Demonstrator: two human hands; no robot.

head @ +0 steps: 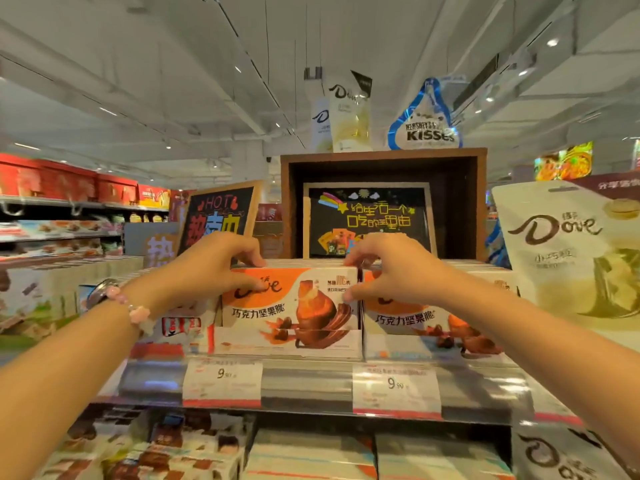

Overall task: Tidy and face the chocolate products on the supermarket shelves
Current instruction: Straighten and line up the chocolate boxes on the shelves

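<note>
Dove chocolate box point(291, 303), an orange-and-white carton printed with a nut crisp, stands at the front of the top shelf point(311, 393) in its display tray, beside a matching carton point(433, 317). The left hand point(211, 268) and right hand point(391, 268) pinch its upper corners, thumbs on the face. Best to draw it forward evenly, square with the neighbour and upright.

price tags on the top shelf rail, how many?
2. One price tag sits below the orange Dove box that both hands grip; the other is under the neighbouring box to its right. The arms may hide more.
</note>
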